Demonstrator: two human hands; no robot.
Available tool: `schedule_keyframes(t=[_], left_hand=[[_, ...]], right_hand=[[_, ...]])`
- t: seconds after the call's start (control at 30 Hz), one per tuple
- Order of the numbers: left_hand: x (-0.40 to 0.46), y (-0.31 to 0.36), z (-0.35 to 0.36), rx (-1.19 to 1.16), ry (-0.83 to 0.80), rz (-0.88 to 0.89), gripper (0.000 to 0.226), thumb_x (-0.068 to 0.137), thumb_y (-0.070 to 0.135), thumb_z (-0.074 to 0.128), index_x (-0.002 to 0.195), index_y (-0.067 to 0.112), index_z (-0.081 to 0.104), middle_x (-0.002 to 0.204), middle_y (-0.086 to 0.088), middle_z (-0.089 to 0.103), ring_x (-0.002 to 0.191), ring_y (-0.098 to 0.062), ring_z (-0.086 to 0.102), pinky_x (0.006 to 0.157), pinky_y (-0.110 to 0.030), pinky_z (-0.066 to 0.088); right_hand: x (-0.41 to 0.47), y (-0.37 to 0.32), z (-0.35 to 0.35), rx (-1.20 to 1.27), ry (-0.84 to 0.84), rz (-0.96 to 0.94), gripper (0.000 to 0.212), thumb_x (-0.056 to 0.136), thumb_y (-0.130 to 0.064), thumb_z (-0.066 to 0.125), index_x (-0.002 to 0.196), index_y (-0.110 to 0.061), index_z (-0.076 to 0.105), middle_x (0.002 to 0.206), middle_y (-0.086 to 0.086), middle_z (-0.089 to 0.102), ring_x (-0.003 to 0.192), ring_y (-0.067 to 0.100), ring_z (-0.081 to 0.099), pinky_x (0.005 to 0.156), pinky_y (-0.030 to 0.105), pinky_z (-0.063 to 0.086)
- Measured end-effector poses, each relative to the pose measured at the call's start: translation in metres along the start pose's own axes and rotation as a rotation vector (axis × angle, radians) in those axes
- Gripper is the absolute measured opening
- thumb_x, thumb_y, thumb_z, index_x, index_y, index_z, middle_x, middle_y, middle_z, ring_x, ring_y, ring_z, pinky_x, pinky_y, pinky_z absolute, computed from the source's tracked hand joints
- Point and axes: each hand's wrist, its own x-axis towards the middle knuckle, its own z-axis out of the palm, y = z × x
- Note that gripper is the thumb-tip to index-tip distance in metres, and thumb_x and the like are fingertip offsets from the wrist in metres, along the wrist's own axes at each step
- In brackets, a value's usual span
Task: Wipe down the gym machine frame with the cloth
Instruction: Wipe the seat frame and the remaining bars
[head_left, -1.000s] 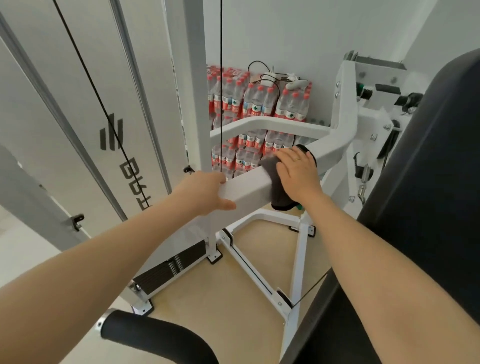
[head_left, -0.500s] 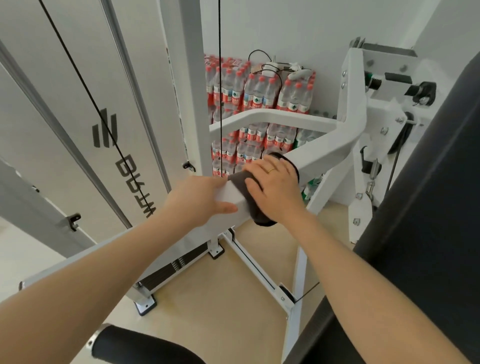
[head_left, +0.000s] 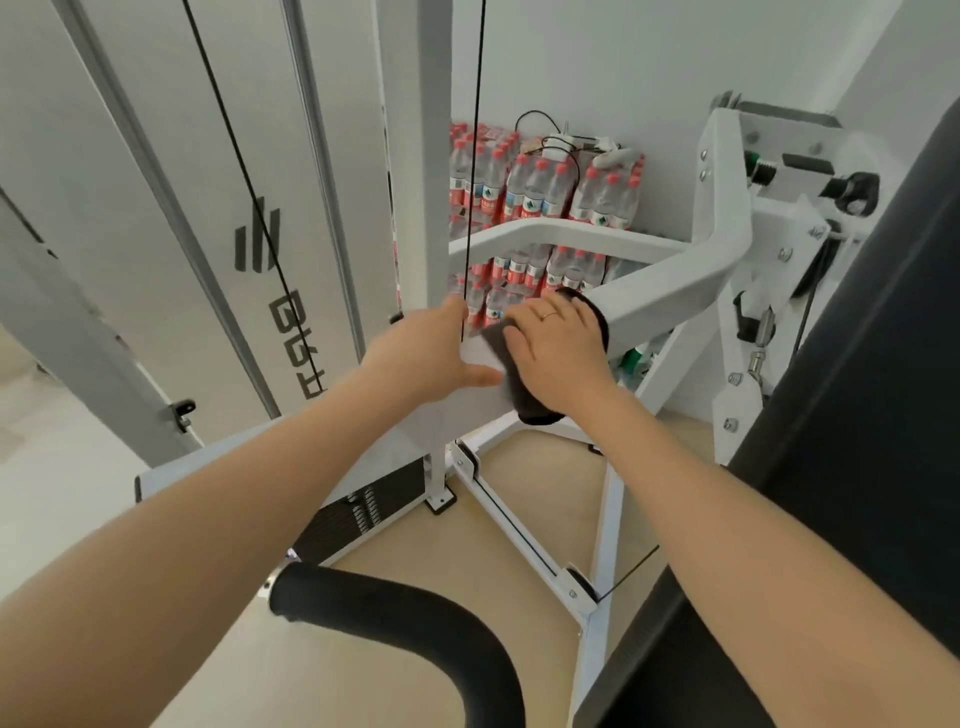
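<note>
White frame arm (head_left: 670, 283) runs diagonal, upper right down to centre-left of frame. Dark cloth (head_left: 511, 371) draped over it, mid-frame. Right hand (head_left: 558, 348) flat on cloth, fingers straight, close together, pressing down. Left hand (head_left: 423, 353) just beside, lower-left on same arm, fingers wrapped over far edge, thumb nearly touching cloth. Likely next stroke runs along arm's long axis; left hand blocks downhill path.
</note>
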Motion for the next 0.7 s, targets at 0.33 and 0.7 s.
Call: schedule_keyframes(t=[0.33,0.7], left_hand=[[-0.093,-0.089,-0.034,-0.065,-0.025,-0.141,0.065,0.070,0.047,0.072,0.124,0.020,0.049,0.109,0.002,0.056,0.091,-0.015,0.053,0.070,-0.021,0.040],[-0.155,-0.153,-0.034,-0.191,0.113,-0.154,0.049,0.071,0.039,0.074,0.115,0.028,0.055,0.094,0.015,0.055,0.076,0.001,0.051,0.062,-0.009,0.034]], right_hand=[[-0.010,-0.046,0.005,0.030,-0.039,-0.178,0.041,0.098,-0.037,0.025,0.126,-0.025,0.053,0.131,0.000,0.054,0.124,0.021,0.043,0.107,0.037,0.021],[-0.032,-0.162,0.006,-0.033,-0.272,-0.259,0.047,0.099,-0.042,0.019,0.134,-0.020,0.040,0.141,0.008,0.043,0.132,0.026,0.033,0.112,0.045,0.013]])
